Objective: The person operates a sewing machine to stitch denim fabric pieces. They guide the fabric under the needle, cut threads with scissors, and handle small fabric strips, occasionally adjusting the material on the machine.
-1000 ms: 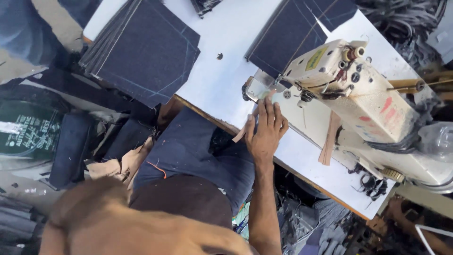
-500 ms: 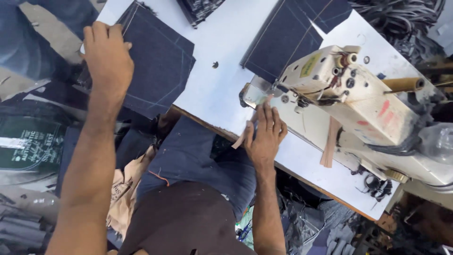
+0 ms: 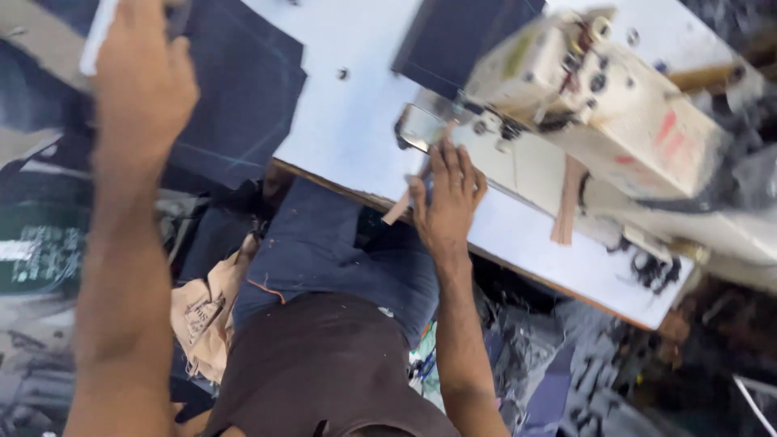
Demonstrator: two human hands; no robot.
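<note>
Head view shows us at a white sewing table (image 3: 348, 121). Our left hand (image 3: 142, 81) stretches out over the stack of dark denim pieces (image 3: 243, 97) at the table's left edge, fingers spread flat, gripping nothing that we can make out. Our right hand (image 3: 447, 202) rests open, fingers together, on the table just beside the sewing machine (image 3: 599, 97). No piece lies under the machine's foot, so we judge the next seam has not begun; a fresh piece has yet to be lifted off the stack.

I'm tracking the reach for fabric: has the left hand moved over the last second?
Yes. The left hand rose from the lap onto the denim stack, left of the sewing machine.
</note>
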